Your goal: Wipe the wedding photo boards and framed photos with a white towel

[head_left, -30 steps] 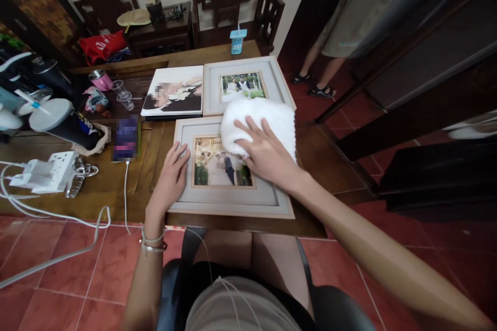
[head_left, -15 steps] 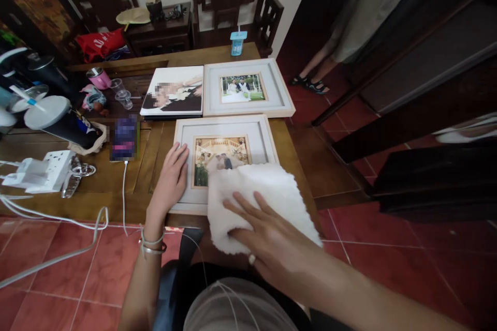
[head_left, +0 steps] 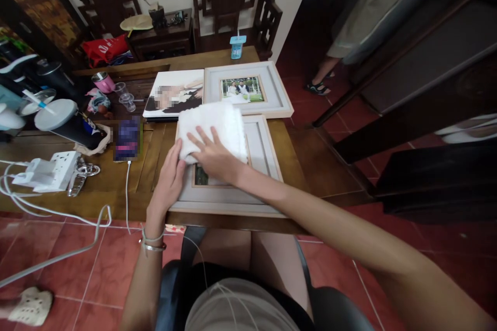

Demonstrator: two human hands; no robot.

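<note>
A light wooden picture frame (head_left: pixel 229 207) with a grey mat lies flat at the table's front edge. My right hand (head_left: pixel 217 158) bears down on a white fluffy cloth (head_left: pixel 221 114), fingers spread over it and thumb at its near edge. The cloth covers the frame's upper left and most of its photo. My left hand (head_left: pixel 171 178) rests along the frame's left edge, fingers stretched out, the tips by the cloth. Behind lie a second framed photo (head_left: pixel 243 90) and a white-edged photo panel (head_left: pixel 174 83), side by side.
On the left are a phone (head_left: pixel 128 139) on a cable, a power strip (head_left: pixel 62 170), a lidded black cup (head_left: pixel 73 124) and a pink cup (head_left: pixel 103 83). A blue drink cup (head_left: pixel 236 47) stands at the far edge. Another person's leg (head_left: pixel 326 70) shows at right.
My right hand and the cloth have moved left and away from me, from the frame's lower right to its upper left. My left hand stays at the frame's left edge.
</note>
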